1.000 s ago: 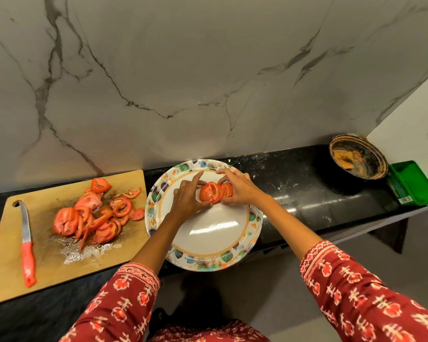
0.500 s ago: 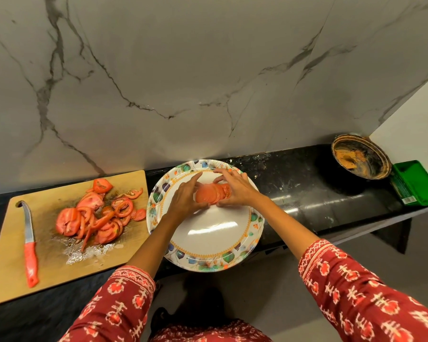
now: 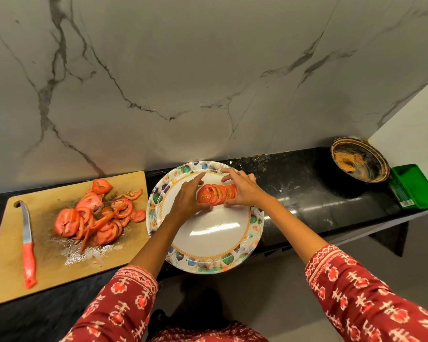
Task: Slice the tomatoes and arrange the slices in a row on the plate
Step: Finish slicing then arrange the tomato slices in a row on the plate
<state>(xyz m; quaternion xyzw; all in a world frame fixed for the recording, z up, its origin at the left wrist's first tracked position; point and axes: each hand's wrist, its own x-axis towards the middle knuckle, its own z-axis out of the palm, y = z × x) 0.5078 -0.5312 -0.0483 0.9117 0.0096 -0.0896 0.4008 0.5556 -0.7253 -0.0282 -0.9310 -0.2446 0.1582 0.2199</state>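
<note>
- The left hand (image 3: 187,197) lies on the plate with its forefinger stretched toward the far rim and its thumb curled under the near end of a short row of tomato slices (image 3: 217,194); it cups that end.
- The right hand (image 3: 245,191) meets the row from the other side, fingers bent over the far slices and thumb touching the plate below them, so the row sits gripped between the two hands.
- The slices overlap like fallen dominoes, leaning left to right, in the far half of the plate (image 3: 208,243), a white dish with a leaf-patterned border that overhangs the front edge of the black tabletop (image 3: 307,193).
- Just left of the plate is a wooden cutting board (image 3: 10,267) with a loose heap of more cut tomato (image 3: 97,215) and a wet patch of juice.
- A red-handled knife (image 3: 27,245) lies near the board's left edge, well apart from both hands.
- At the far right of the tabletop stand a soiled round dish (image 3: 358,159) and a green box (image 3: 415,186).
</note>
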